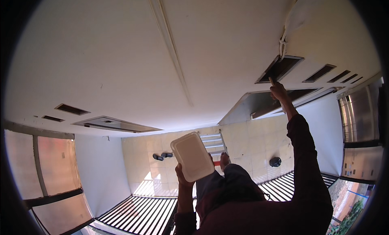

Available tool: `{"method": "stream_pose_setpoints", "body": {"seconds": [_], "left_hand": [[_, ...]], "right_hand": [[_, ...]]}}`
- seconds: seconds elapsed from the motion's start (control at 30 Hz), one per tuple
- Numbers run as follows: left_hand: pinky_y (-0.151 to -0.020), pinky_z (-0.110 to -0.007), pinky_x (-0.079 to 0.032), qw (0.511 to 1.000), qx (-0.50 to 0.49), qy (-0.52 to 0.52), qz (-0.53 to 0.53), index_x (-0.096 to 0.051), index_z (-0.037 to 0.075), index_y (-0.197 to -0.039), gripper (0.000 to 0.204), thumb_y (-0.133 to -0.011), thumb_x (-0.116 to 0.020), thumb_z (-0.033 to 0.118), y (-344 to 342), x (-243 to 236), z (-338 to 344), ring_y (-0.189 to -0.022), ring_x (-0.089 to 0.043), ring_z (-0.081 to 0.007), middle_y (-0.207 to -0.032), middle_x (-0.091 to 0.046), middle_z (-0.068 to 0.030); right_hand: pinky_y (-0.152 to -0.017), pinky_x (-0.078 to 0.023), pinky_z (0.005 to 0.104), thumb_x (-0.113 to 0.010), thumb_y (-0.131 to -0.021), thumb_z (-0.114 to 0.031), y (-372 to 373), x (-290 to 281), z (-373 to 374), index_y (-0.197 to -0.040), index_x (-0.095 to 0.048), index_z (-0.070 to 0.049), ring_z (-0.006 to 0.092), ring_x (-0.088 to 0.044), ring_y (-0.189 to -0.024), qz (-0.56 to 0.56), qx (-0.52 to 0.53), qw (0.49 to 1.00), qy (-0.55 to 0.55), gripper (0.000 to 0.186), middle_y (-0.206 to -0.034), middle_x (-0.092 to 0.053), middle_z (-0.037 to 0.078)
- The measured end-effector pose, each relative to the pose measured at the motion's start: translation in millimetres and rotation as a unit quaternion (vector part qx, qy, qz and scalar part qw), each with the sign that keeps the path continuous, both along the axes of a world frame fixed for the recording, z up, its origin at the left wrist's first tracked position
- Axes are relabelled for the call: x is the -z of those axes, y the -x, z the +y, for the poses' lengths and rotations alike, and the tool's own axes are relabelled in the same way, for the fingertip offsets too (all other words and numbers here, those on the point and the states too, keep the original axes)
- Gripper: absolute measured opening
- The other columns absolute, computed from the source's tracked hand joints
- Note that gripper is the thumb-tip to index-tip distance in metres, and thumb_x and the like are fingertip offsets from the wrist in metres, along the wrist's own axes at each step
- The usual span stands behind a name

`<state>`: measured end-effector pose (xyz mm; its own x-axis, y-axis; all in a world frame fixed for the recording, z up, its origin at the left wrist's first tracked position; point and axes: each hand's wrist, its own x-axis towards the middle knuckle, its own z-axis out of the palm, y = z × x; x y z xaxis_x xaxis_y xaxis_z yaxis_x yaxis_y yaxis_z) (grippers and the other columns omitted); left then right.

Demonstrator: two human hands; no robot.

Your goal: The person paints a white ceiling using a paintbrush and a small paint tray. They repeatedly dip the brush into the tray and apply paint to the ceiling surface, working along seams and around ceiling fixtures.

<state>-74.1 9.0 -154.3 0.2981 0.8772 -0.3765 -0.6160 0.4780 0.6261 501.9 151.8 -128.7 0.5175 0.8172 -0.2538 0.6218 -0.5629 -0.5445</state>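
My left hand (181, 175) grips a pale, rectangular plastic tub (193, 156) with rounded corners, its broad face turned toward me. The fingers wrap round the tub's left edge, and some show past its right edge. High on the right, my right hand (278, 92) reaches up to a dark rectangular opening (281, 69) in the white wall. Its fingers are closed round something thin and pale, with a tip pointing into the opening. A light end shows below the palm. What kind of thing it is, I cannot make out.
Below me are white ladder rungs (213, 142), with my bare foot (224, 158) beside them. Dark slippers (163, 156) and a round black object (275, 161) lie on the tiled floor (243, 141). White cable (283, 44) hangs at the opening. Barred railing (133, 212) runs behind.
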Motion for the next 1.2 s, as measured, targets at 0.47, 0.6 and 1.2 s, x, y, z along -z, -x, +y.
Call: {"method": "stream_pose_setpoints", "body": {"seconds": [0.47,0.6,1.2], "left_hand": [[-0.086,-0.048,-0.057,0.995,-0.057,0.026,-0.075,-0.046,0.006,-0.139,0.074,-0.092,-0.055,0.062,-10.6,51.0,30.9,-0.109,-0.063,-0.0305,-0.122,-0.061,-0.0122],[-0.084,-0.047,-0.057,0.995,-0.071,0.023,-0.064,-0.046,0.004,-0.138,0.074,-0.093,-0.050,0.063,-17.5,64.8,35.9,-0.107,-0.064,-0.0295,-0.120,-0.062,-0.0135],[-0.090,-0.046,-0.056,0.972,-0.030,0.038,-0.230,-0.048,0.003,-0.138,0.071,-0.091,-0.060,0.055,-51.9,259.3,52.6,-0.110,-0.065,-0.0300,-0.123,-0.063,-0.0146]], "right_hand": [[-0.077,-0.059,0.0503,-0.054,-0.082,-0.007,-10.1,28.1,-9.0,-0.140,-0.046,-0.003,0.0411,-0.069,-0.087,-0.144,-0.093,0.984,0.035,0.058,-0.139,-0.047,0.030],[-0.070,-0.060,0.0468,-0.059,-0.083,-0.007,-17.9,41.8,-11.0,-0.128,-0.058,0.000,0.0397,-0.070,-0.084,-0.281,-0.177,0.941,0.071,0.045,-0.152,-0.034,0.026],[-0.073,-0.058,0.0457,-0.048,-0.091,-0.008,-37.1,88.3,-18.2,-0.146,-0.041,-0.010,0.0368,-0.066,-0.080,-0.343,-0.103,0.933,0.005,0.056,-0.155,-0.036,0.018]]}}
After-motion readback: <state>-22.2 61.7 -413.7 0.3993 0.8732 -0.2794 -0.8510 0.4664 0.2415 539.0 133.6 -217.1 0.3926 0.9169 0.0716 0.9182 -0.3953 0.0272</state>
